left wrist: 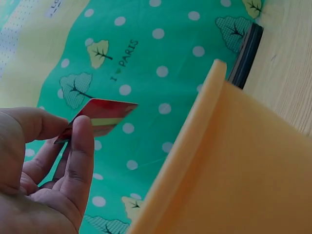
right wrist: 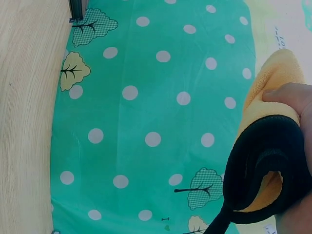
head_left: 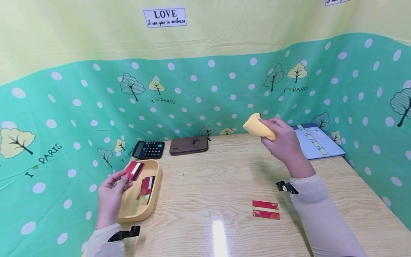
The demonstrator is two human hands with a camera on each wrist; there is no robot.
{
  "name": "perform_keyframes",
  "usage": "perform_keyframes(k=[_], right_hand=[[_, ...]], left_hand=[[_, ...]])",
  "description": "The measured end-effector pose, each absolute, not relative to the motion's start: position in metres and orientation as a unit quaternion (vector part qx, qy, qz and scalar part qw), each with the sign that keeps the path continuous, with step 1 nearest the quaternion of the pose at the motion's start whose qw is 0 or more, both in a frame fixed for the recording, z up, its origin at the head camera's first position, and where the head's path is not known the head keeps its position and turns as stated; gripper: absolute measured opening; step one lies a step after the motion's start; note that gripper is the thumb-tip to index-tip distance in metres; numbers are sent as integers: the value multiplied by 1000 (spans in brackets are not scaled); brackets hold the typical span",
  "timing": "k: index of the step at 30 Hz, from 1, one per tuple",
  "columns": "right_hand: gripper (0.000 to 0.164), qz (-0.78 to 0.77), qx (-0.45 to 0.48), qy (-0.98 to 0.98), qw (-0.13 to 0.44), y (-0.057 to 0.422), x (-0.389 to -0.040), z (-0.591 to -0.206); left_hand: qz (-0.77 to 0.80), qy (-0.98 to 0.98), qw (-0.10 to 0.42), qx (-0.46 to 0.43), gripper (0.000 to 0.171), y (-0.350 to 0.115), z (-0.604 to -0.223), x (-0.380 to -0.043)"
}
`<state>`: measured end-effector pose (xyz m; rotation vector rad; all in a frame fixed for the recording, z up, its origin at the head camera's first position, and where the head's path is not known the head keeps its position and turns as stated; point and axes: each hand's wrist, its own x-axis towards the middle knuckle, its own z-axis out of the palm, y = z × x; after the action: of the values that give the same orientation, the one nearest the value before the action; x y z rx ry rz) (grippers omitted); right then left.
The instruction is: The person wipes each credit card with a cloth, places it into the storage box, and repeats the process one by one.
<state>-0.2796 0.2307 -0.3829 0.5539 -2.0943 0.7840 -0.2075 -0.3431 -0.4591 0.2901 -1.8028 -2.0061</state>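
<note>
My left hand point(head_left: 110, 194) pinches a red card point(head_left: 135, 170) between thumb and fingers, over the left side of a yellow-orange tray point(head_left: 156, 178). The card's striped back faces up in the head view; its pale band shows in the left wrist view. Inside the tray lie red cards point(head_left: 147, 185), partly overlapping, and a yellowish one. My right hand point(head_left: 282, 139) grips a folded yellow cloth point(head_left: 258, 126), raised above the back right of the table. Dark edging point(right wrist: 258, 146) runs along the cloth in the right wrist view.
A red card with a pale band point(head_left: 265, 214) lies on the wooden table point(head_left: 199, 189) near the right forearm. Along the back stand a black calculator point(head_left: 150, 149) and a brown zip pouch point(head_left: 188, 145). A blue-white folder point(head_left: 316, 141) lies at the right. Patterned curtain surrounds the table.
</note>
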Motion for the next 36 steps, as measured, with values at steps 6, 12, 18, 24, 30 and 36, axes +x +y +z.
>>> perform_keyframes(k=[6, 12, 18, 24, 30, 36], right_hand=[[58, 312, 216, -832, 405, 231, -280, -384], [58, 314, 216, -832, 404, 231, -280, -384], [57, 317, 218, -831, 402, 230, -280, -383], [55, 314, 219, -833, 400, 230, -279, -383], [56, 314, 214, -836, 396, 230, -279, -384], [57, 314, 211, -836, 397, 231, -279, -384]], left_hand=[[-697, -689, 149, 132, 35, -347, -460, -207], [-674, -716, 114, 142, 39, -347, -461, -208], [-661, -732, 83, 141, 42, -349, -465, -210], [-658, -739, 58, 134, 45, -353, -470, -214], [-632, -761, 59, 132, 45, -353, -471, -213], [-609, -778, 72, 138, 45, -352, -469, -212]])
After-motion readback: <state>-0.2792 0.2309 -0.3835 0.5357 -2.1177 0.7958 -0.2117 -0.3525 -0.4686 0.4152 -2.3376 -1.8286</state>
